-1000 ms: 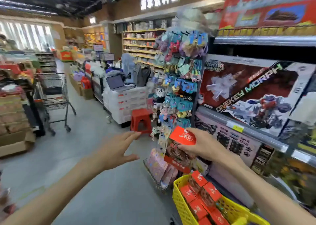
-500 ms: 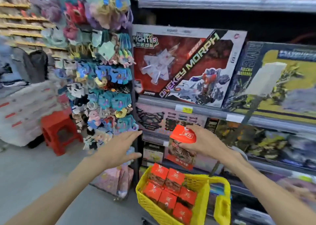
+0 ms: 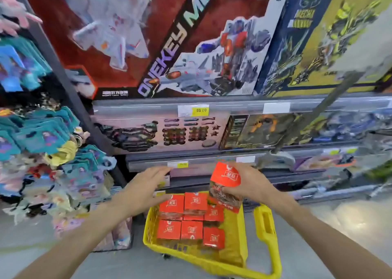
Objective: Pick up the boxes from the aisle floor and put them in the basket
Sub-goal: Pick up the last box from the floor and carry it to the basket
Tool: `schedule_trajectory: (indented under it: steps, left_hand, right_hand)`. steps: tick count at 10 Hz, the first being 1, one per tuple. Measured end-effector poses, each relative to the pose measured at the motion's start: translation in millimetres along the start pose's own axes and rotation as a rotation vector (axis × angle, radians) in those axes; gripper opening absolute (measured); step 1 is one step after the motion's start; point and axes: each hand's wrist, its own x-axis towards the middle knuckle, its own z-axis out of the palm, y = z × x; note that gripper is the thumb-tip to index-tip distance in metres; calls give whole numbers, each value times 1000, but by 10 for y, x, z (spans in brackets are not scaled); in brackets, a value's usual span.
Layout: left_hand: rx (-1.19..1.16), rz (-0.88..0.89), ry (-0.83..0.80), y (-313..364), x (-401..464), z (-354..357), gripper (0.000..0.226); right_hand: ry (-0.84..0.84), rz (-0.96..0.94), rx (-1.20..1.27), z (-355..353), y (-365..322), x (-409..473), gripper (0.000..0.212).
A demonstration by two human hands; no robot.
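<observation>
- I've got the held box (image 3: 226, 184), red w/ a white logo, gripped in my right hand (image 3: 247, 186): fingers curled round its right side, thumb low on the front face. It's in the air, not touching the stacked ones.
- Long axis runs roughly 12-to-6, top tipped a bit toward 1 o'clock; logo end up.
- Key relation: box hangs just above the far-right corner of the yellow basket (image 3: 239, 234). The free gap lies at 6 o'clock from my fingers, along the basket's right wall.
- Judgement: next move is a short drop down and toward me, then let go. Rt hand is the only one that matters here.
- Left hand (image 3: 146, 186) sits at 9 o'clock from the box, fingers spread and relaxed, holding nothing, hovering over the basket's far-left rim. Can't tell if it touches the rim.
- Basket contents: red boxes (image 3: 192, 219) packed tight, approx two rows across left and centre, logos up; more may sit underneath, can't tell. Right strip looks mostly bare mesh.
- Basket handle (image 3: 266, 232) stands at 3 o'clock, outside the right wall.
- Beyond, at 12 o'clock: shelf (image 3: 212, 107) w/ a yellow price tag (image 3: 196, 110), big toy boxes (image 3: 169, 41) above. Hanging trinkets (image 3: 42, 134) at 9 o'clock.
</observation>
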Motion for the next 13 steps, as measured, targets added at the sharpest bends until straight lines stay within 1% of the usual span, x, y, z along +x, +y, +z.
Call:
schedule_trajectory:
  steps: [1,2,3,4,5,6,7,9,10,11,12,13]
  left_hand:
    - [-37,-8,-48,-295,214,346,89]
    - [-62,-11,-90,-550,344,689,93]
    - [-81,-21,-118,-799,440,1002,102]
    - [-122,-57,-142,-984,491,1272,104]
    - [-154,-70,-172,-1131,536,1524,98]
    - [-167,-82,-198,-1231,586,1736,92]
    - [-176,-99,-210,-1279,602,1890,87]
    - [-190,-83,-225,-1440,584,2167,87]
    - [-202,-98,-241,-1483,592,2248,87]
    - [-176,-92,-253,-1472,624,2263,87]
    - [-157,-61,-231,-1380,711,2203,83]
    - [-120,-28,-231,-1256,828,2069,83]
  right_hand:
    - [-56,73,-21,434,208,246,94]
    - [-96,103,-58,866,394,441,93]
    - [-143,97,-107,1263,574,616,95]
    - [-150,37,-167,1645,763,788,95]
    - [-171,-31,-269,1985,963,961,91]
    - [-170,-54,-292,2236,1097,1093,85]
    - [-221,-43,-262,2461,1237,1203,84]
    - [-255,-12,-188,2809,1448,1322,81]
    - [-245,-5,-132,2889,1545,1380,88]
    - [-272,-15,-158,2906,1572,1384,91]
    - [-270,-53,-241,2879,1573,1315,98]
    - [-249,-78,-234,2738,1484,1229,98]
